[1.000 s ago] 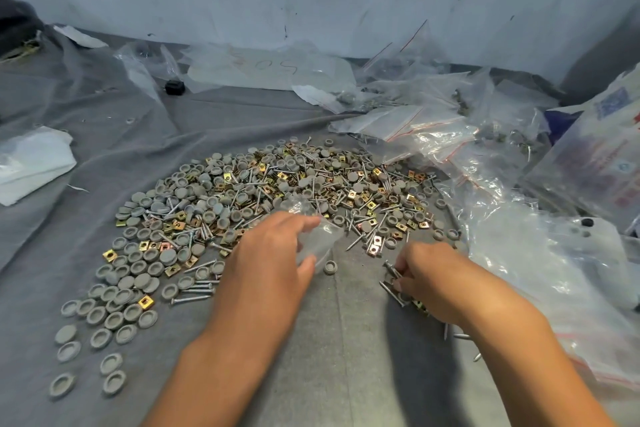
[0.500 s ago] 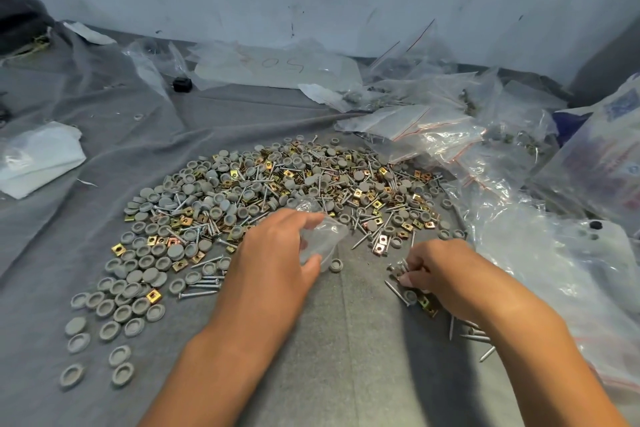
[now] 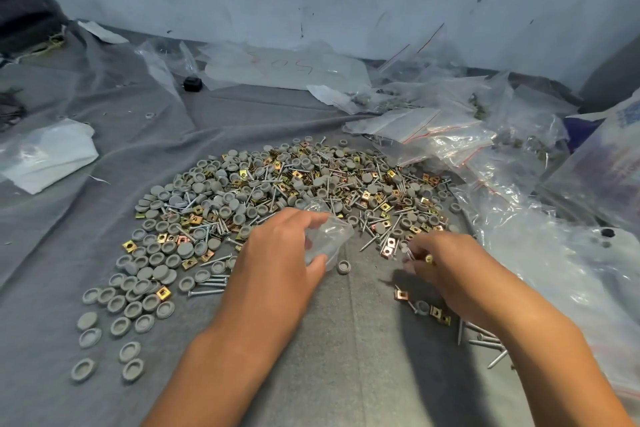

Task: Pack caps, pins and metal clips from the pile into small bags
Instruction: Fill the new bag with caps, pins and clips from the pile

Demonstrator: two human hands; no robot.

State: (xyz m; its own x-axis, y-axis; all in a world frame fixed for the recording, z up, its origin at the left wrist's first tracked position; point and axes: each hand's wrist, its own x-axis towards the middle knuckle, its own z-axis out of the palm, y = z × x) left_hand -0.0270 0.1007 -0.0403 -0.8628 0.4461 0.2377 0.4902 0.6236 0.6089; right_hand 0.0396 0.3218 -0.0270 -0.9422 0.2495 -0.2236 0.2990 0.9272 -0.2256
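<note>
A broad pile (image 3: 294,191) of grey caps, silver pins and brass-coloured metal clips lies spread on the grey cloth (image 3: 346,357). My left hand (image 3: 277,263) holds a small clear bag (image 3: 329,236) at the pile's near edge, fingers on top and thumb below. My right hand (image 3: 446,267) is just to the right of it, fingers curled, pinching pins and a clip (image 3: 428,258) lifted off the cloth. A single grey cap (image 3: 343,266) lies between the hands. A few clips and a cap (image 3: 424,307) lie under my right wrist.
Loose pins (image 3: 485,343) lie by my right forearm. Clear bags with red strips (image 3: 433,135) are heaped at the right and back, with larger plastic sheets (image 3: 571,270) along the right. A white folded bag (image 3: 48,152) lies left; a small black object (image 3: 192,83) sits further back.
My right hand has risen from the small heap of clips and pins and moved up toward the bag, carrying pieces. My left hand has stayed put with the bag.
</note>
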